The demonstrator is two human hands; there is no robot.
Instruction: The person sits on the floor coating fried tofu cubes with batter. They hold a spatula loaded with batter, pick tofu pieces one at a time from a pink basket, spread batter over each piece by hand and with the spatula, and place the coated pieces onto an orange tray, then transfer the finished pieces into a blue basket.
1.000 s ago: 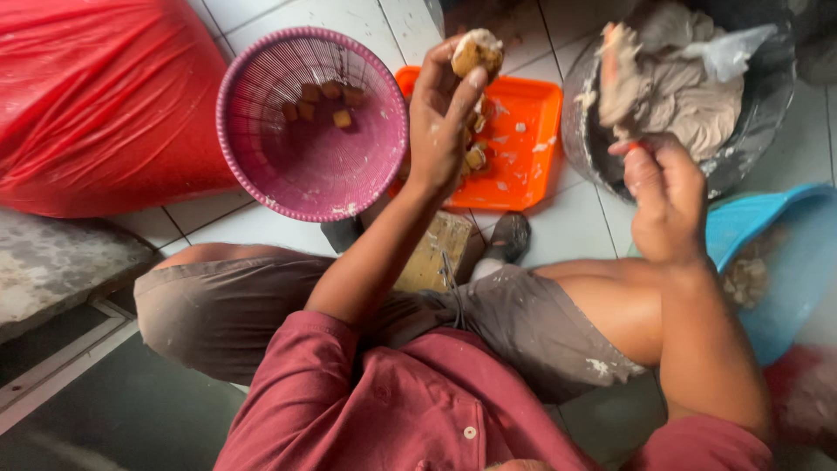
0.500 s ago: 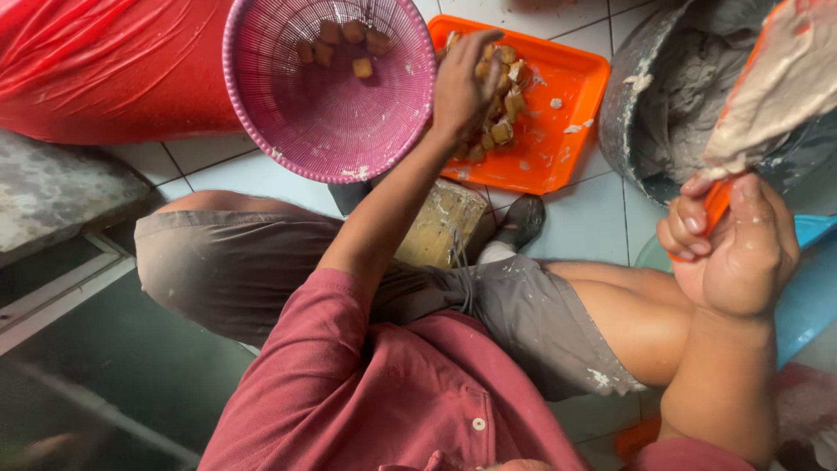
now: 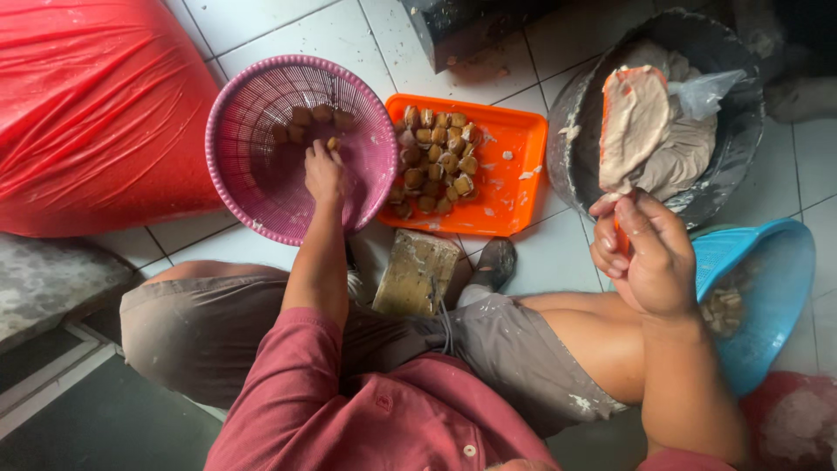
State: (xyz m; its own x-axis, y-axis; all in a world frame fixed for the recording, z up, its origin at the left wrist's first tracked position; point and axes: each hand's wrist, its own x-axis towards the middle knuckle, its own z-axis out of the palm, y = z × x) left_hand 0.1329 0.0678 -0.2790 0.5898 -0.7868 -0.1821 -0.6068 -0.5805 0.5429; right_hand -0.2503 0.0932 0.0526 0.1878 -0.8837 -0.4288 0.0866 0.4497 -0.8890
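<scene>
— Where are the two hands?

— The left hand point(image 3: 323, 172) reaches down into the pink basket point(image 3: 253, 183), which stands on the tiled floor point(image 3: 288, 26). Its fingertips rest at a few brown fried pieces point(image 3: 312, 118) lying against the far wall of the basket. The fingers are curled down around one of them, though I cannot tell whether it is actually pinched or only touched.

— And the right hand?

— The right hand point(image 3: 643, 257) is raised over the lap, fingers closed firmly around the handle of an orange spatula point(image 3: 632, 122). The blade points away from the person and is thickly coated with pale paste. It hangs over the dark bowl point(image 3: 741, 113), which holds more of the same paste and a crumpled clear plastic bag point(image 3: 711, 87).

— What lies between basket and bowl?

— An orange tray point(image 3: 514, 192), just beside the basket and touching its rim, with a cluster of small brown pieces point(image 3: 436, 161) gathered at its left end and smears of paste on its bare part.

— Anything else close by?

— A blue basket point(image 3: 767, 279) sits by the right forearm, a few brown pieces in it. A big red plastic sack point(image 3: 96, 113) fills the left side. A worn wooden block point(image 3: 417, 272) stands between the person's knees.
</scene>
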